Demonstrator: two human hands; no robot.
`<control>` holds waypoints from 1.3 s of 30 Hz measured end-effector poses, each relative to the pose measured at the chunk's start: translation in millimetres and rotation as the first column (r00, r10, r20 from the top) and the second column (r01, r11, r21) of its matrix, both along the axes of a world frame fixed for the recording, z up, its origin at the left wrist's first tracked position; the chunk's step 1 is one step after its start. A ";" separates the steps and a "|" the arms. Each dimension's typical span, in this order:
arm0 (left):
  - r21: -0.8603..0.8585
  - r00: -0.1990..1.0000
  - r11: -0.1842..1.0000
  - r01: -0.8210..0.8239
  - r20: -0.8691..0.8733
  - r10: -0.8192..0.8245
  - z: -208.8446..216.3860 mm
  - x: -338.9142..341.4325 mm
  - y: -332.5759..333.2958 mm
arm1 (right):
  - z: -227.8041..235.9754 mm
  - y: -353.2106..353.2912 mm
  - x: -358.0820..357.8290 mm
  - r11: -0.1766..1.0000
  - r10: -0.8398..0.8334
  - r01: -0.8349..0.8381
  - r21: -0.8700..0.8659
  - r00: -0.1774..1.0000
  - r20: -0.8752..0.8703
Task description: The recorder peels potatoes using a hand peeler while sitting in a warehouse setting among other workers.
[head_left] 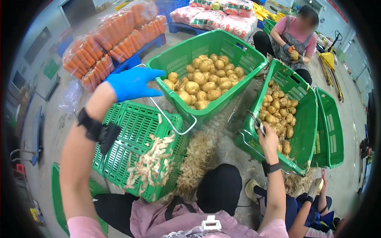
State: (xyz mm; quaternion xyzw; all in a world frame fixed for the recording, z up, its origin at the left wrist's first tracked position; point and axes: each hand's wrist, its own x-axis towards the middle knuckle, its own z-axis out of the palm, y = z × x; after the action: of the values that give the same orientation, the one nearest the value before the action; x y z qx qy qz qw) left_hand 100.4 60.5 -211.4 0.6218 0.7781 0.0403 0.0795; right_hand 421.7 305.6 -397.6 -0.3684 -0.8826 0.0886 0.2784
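My left hand (133,84), in a blue glove, is held out with its fingers apart at the near left side of a green crate (206,113). Inside that crate lie many potatoes (204,79), and the hand holds none of them. A wire handle (168,119) hangs below the glove. My bare right hand (268,139) is closed around a peeler (256,120), partly hidden by the fingers. It is over the near left edge of a second green crate (303,103), which holds more potatoes (279,111).
An upturned green crate (127,127) bears peelings (152,162); more peelings (196,158) pile beside it. Bagged carrots (131,35) and sacks (218,18) stand behind. One person (295,35) holds a potato at the far right; another (309,214) sits low right.
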 end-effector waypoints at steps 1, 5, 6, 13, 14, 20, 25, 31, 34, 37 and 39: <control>0.005 1.000 1.000 0.015 -0.002 -0.015 -14.9 -5.4 18.0 | -3.8 0.1 2.7 0.999 -0.040 0.041 -0.031 0.999 0.034; 0.017 0.991 0.994 -0.109 0.085 0.107 -68.0 -22.1 71.4 | -26.1 8.9 15.1 0.997 -0.073 0.077 0.019 0.988 -0.137; 0.045 0.988 0.992 -0.117 0.106 0.111 -82.5 -26.2 81.5 | -31.2 11.1 17.4 0.996 -0.077 0.083 0.026 0.979 -0.191; -0.378 0.997 0.923 -0.066 0.021 0.080 -150.8 -44.9 128.6 | -31.9 -3.1 18.3 0.992 -0.126 0.124 -0.030 0.989 -0.083; -0.478 0.995 0.876 -0.062 0.040 0.092 -148.9 -44.3 138.4 | -33.6 -2.9 20.9 0.982 -0.167 0.154 -0.112 0.980 -0.113; -0.653 0.999 0.756 -0.043 -0.015 0.044 -182.6 -56.7 178.1 | -36.2 -3.4 23.3 0.925 -0.298 0.261 -0.277 0.949 -0.100; -0.763 0.998 0.646 -0.031 -0.062 -0.025 -228.7 -52.2 198.0 | -31.4 -7.5 26.2 0.913 -0.296 0.266 -0.309 0.954 -0.055; -0.877 0.999 0.479 -0.031 -0.044 -0.017 -261.4 -56.7 216.2 | -33.8 9.9 23.6 0.978 -0.126 0.119 -0.173 0.991 -0.033; -0.852 0.997 0.523 -0.014 -0.048 -0.052 -281.4 -67.5 205.3 | -39.6 9.6 30.2 0.975 -0.141 0.138 -0.173 0.990 -0.005; -0.802 0.999 0.598 0.007 -0.016 -0.032 -283.8 -73.9 203.3 | -37.5 9.0 32.4 0.971 -0.157 0.156 -0.183 0.988 0.011; -0.839 0.998 0.542 -0.044 -0.059 -0.009 -283.8 -70.0 205.7 | -34.4 7.9 31.0 0.971 -0.140 0.133 -0.201 0.990 -0.022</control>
State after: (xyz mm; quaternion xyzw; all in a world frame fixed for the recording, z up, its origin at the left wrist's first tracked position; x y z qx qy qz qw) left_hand 30.4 266.2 -495.2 0.5010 0.7106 -0.3533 0.3451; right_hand 452.7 313.5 -432.0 -0.4523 -0.8369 0.1635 0.2614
